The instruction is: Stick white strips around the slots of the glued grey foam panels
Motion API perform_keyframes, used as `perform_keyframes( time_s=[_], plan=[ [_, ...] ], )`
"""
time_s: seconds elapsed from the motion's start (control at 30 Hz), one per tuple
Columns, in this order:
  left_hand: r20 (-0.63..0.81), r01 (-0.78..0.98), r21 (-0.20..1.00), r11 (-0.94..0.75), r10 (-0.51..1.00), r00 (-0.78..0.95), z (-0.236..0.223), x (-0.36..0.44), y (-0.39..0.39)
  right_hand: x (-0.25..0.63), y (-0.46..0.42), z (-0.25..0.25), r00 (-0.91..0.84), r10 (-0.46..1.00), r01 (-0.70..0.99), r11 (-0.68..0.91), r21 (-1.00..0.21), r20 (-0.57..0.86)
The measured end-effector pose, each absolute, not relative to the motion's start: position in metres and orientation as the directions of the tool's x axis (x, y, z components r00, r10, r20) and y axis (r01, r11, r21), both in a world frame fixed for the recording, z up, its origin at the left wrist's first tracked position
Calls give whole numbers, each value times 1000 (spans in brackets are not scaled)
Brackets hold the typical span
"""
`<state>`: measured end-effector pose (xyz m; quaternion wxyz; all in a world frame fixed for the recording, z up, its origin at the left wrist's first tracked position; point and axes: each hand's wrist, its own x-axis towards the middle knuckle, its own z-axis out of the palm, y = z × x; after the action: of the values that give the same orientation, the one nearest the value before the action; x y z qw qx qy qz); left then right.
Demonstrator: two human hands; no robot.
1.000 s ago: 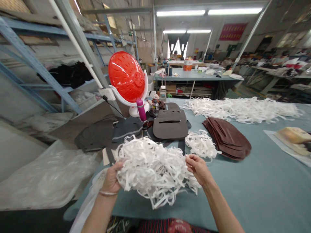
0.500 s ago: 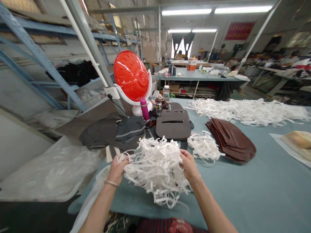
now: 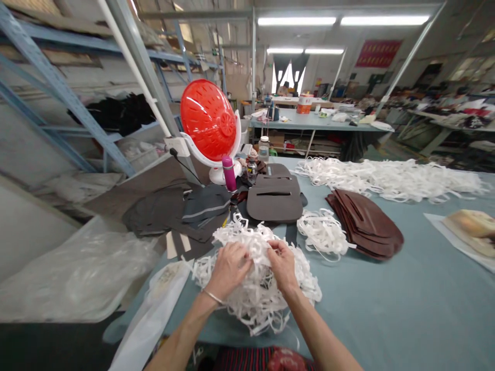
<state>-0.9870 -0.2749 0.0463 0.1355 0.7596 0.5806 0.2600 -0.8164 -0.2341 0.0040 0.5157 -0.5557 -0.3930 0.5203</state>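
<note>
A loose, tangled heap of white strips [image 3: 266, 299] lies on the blue-green table in front of me. My left hand [image 3: 231, 265] is on the left of the heap, its fingers curled into the strips. Close to it, my right hand [image 3: 281, 262] pinches strips near the top of the heap. Both sets of fingertips are partly hidden among the strips. Just right of the heap is a smaller bundle of white strips [image 3: 323, 232]. Beyond my hands lie dark grey panels with slits [image 3: 274, 203].
Brown leather-like panels [image 3: 365, 224] are stacked to the right. A long pile of white strips [image 3: 386, 178] stretches along the table's far side. A red heater [image 3: 211, 121], a purple bottle [image 3: 229, 174] and a jar [image 3: 264, 148] stand at the back left. Clear plastic [image 3: 77, 273] lies left.
Both hands have moved inward from the heap's sides to its top middle and are now close together. The heap has settled lower and spread wider.
</note>
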Motion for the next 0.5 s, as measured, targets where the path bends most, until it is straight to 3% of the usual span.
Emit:
perform_keyframes(
  time_s=[0.1, 0.2, 0.4, 0.5],
  plan=[
    [178, 748, 573, -335, 942, 286, 48, -996, -276, -802, -226, 0, 218, 964, -58, -145, -988, -154],
    [195, 693, 644, -324, 946, 261, 49, -996, -275, -807, -228, 2, 185, 972, -40, -142, -989, -147],
    [155, 734, 612, -293, 955, 251, 35, -987, -271, -827, -244, 0, 138, 983, -8, -123, -992, -123],
    [86, 669, 682, -295, 941, 328, 41, -1000, -273, -810, -237, -9, 188, 973, 9, -136, -991, -132]
  ],
)
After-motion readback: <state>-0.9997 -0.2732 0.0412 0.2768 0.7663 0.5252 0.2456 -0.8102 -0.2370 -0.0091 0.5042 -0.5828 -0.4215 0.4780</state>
